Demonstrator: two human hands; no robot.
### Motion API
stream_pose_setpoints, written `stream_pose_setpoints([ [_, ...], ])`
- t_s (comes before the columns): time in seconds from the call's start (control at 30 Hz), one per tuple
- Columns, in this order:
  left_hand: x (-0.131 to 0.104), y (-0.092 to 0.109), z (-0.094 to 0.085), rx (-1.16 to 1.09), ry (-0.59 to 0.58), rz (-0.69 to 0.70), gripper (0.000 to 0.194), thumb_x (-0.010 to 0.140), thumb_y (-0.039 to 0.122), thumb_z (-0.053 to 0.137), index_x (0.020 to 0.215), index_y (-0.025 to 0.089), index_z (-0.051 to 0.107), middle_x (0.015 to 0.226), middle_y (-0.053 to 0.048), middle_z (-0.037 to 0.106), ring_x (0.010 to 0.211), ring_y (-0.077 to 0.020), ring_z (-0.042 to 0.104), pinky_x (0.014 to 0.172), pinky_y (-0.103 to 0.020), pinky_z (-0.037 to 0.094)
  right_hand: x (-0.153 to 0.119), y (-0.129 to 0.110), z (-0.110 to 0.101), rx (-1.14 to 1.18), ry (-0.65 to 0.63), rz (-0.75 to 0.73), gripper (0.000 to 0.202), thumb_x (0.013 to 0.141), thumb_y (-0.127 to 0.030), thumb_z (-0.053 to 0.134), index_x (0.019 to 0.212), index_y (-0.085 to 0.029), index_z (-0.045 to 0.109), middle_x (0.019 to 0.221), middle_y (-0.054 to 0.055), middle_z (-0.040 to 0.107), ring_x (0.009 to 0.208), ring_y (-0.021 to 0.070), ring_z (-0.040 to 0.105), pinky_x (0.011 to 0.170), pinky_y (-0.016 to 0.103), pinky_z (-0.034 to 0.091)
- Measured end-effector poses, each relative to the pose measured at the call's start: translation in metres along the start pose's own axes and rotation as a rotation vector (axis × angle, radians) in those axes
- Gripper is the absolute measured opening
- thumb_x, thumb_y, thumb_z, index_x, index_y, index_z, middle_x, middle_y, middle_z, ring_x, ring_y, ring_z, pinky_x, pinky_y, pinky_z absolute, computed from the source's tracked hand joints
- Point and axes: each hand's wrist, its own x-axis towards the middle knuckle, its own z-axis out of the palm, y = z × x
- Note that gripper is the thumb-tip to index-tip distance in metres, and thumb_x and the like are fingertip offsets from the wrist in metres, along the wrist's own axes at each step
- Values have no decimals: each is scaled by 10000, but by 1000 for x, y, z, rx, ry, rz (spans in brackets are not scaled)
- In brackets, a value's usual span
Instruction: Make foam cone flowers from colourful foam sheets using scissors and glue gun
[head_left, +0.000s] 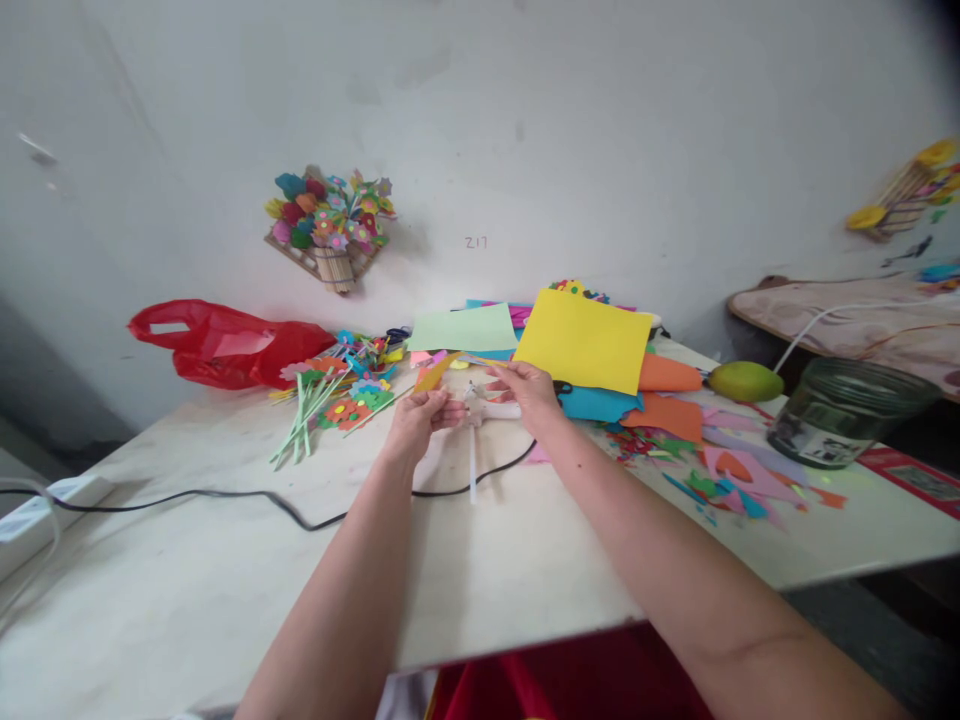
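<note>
The left hand is pinching a small orange-yellow leaf-shaped piece of foam paper between its fingertips, holding it up just above the pale bench. The right hand is curling its fingers around a white glue gun, which is lying between the two hands with its nozzle end close to the left fingers. A thin white glue stick is sticking out from the gun toward the person, and a black power cord is trailing from it leftward across the bench to a white socket strip at the left edge.

Just beyond the right hand a bright yellow sheet of paper is resting on a heap of orange, blue and pink sheets, with a pale green sheet beside it. Left of the hands, light green sticks and small paper flowers are lying scattered, and a red plastic bag is sitting near the wall. To the right, coloured scraps are littering the bench near a green mango and a dark glass jar. A paper flower bouquet is hanging on the wall.
</note>
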Motion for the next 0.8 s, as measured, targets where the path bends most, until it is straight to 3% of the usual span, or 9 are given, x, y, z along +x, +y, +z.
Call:
stream_pose_setpoints([
  [0.13,-4,2,6,-18,-64,40,253,706,335,734,808,121,647,800,-113,726,656,-178,693,653,-285,548,-1,6,4,-95,-72,-81,227,622,-359,745,734,-170,689,808,39,720,600,144,672,419,193,452],
  [0.27,-5,4,7,-80,-97,82,404,684,430,731,948,132,655,947,-145,723,769,-227,706,739,-339,541,-1,10,4,-188,-121,-171,179,641,-347,722,706,-181,701,718,26,701,624,161,677,448,207,474],
  [0.43,-2,7,7,-107,-8,-79,580,744,686,499,772,124,638,822,-171,718,707,-255,701,682,-367,538,-2,11,2,-264,-194,-263,133,639,-333,717,683,-207,719,676,16,698,637,160,659,490,231,502],
  [0.53,-1,6,7,-129,73,-68,465,768,588,544,793,131,619,787,-140,716,682,-229,697,687,-355,537,-4,9,2,-287,-224,-300,125,613,-323,738,663,-210,723,667,14,698,607,145,641,493,229,502],
  [0.63,-1,4,6,-130,111,81,319,745,445,635,825,137,614,766,-95,711,694,-204,696,713,-337,533,-7,5,3,-269,-259,-238,134,597,-317,746,661,-202,719,621,9,684,538,136,632,440,214,470],
  [0.8,1,1,8,-89,193,232,351,682,464,693,776,134,618,725,-67,687,649,-184,679,687,-319,535,-11,4,8,-222,-268,-143,170,584,-307,757,698,-189,711,608,6,679,482,132,623,419,216,461],
])
